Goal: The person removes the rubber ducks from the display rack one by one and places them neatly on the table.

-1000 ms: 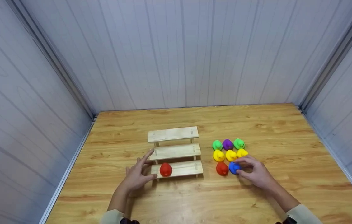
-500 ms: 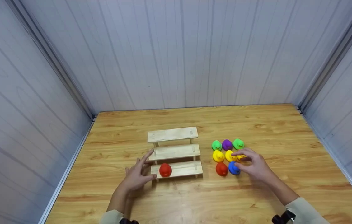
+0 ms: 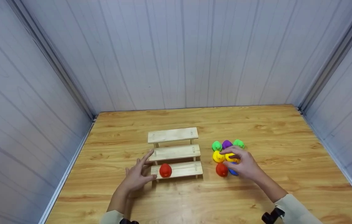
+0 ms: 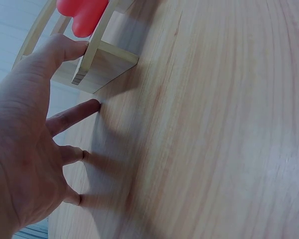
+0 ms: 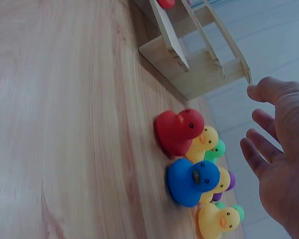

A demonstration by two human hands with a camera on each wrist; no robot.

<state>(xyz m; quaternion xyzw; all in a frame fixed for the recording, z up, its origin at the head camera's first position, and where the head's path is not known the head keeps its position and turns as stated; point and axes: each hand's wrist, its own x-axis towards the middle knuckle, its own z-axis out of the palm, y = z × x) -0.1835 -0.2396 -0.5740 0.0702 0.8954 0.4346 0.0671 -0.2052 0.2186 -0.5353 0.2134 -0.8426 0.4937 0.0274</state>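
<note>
A three-step wooden shelf rack (image 3: 186,169) stands left of centre in the head view, a red rubber duck (image 3: 165,170) on the left part of its lowest step. My left hand (image 3: 137,175) is spread at the rack's left end. In the left wrist view its thumb (image 4: 72,49) touches the lowest step's edge. My right hand (image 3: 242,163) hovers over the duck group, thumb and fingers apart, holding nothing. Under and beside it are a second red duck (image 3: 222,170) and a blue duck (image 5: 187,184), partly hidden by the hand in the head view.
Behind the red and blue ducks sit yellow ducks (image 3: 218,156), then a green duck (image 3: 216,146), a purple duck (image 3: 227,144) and another green duck (image 3: 238,143). The wooden table (image 3: 176,202) is bounded by pale panels (image 3: 194,62) at the back and sides.
My right hand has left the blue duck, rising and moving left over the group; the blue duck stays beside the red one. My left hand has not moved.
</note>
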